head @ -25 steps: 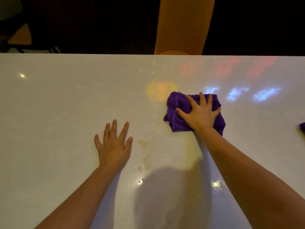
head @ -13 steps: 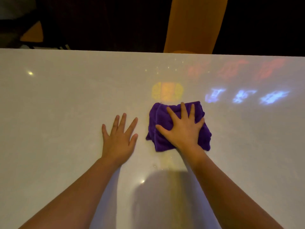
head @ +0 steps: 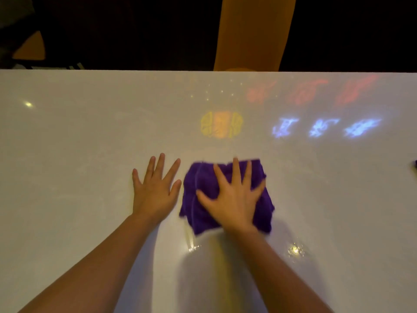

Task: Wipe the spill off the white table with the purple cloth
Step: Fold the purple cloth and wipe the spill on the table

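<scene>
A folded purple cloth (head: 198,195) lies flat on the glossy white table (head: 67,154), near its middle. My right hand (head: 232,199) presses down on top of the cloth with fingers spread. My left hand (head: 155,190) rests flat on the bare table just left of the cloth, fingers apart, holding nothing. A thin wet streak with small droplets (head: 191,243) glints on the table just below the cloth's near left corner. Whatever spill is under the cloth is hidden.
Coloured light reflections (head: 222,125) shimmer on the table beyond the cloth. An orange chair back (head: 252,32) stands past the table's far edge. A small dark purple thing (head: 414,164) shows at the right border. A bright glint (head: 294,249) sits right of my right forearm.
My right hand has dragged the cloth leftward and toward me, over where the yellowish puddles lay; those puddles no longer show. My left hand has stayed flat on the table.
</scene>
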`<move>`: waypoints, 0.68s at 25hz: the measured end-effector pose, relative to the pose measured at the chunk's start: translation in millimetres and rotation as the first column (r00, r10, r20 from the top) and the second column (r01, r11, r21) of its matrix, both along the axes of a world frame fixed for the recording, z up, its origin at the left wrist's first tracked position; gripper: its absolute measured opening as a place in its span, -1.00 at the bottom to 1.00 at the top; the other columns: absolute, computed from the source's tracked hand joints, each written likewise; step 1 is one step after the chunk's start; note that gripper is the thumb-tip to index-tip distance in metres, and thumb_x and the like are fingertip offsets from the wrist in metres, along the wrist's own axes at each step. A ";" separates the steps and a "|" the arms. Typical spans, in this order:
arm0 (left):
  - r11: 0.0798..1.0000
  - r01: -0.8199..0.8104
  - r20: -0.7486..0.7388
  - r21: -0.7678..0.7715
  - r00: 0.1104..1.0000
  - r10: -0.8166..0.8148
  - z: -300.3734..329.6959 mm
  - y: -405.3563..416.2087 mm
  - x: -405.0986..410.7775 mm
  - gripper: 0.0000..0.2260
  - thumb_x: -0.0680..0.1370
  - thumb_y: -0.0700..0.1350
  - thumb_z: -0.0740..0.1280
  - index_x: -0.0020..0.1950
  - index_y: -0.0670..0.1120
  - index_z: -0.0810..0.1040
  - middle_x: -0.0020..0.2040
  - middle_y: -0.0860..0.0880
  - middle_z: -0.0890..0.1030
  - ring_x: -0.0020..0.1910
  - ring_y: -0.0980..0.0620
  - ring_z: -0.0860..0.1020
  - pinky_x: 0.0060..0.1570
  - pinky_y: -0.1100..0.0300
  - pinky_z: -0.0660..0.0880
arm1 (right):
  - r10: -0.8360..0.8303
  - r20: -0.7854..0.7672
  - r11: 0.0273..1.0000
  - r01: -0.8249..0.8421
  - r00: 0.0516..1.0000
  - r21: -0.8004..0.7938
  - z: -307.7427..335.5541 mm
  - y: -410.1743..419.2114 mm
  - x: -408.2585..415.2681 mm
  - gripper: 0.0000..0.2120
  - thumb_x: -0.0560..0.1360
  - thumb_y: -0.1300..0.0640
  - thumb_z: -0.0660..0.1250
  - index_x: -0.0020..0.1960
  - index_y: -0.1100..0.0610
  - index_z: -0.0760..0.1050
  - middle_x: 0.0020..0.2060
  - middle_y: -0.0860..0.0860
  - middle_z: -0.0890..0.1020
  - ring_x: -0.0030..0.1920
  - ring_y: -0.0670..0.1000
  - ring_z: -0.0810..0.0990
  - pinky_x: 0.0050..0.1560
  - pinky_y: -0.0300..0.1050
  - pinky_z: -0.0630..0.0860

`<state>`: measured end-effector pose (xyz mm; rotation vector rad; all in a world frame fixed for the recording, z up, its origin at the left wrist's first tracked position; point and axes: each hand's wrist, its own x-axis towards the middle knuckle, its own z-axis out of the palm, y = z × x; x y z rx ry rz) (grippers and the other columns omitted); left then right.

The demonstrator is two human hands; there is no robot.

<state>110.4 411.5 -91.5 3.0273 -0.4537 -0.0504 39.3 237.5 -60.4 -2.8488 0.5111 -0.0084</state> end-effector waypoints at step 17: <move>1.000 0.018 0.001 -0.008 1.000 -0.018 -0.6 3.0 -1.1 -0.48 0.51 0.26 -0.23 0.47 0.24 -0.17 0.57 0.00 -0.05 0.54 -0.05 -0.10 0.42 -0.25 -0.10 | -0.143 -0.049 0.989 0.141 0.989 -0.032 5.3 -77.4 19.7 -0.27 0.32 -0.43 0.12 0.43 -0.20 0.13 0.53 0.05 0.03 0.51 0.16 -0.10 0.37 0.47 -0.14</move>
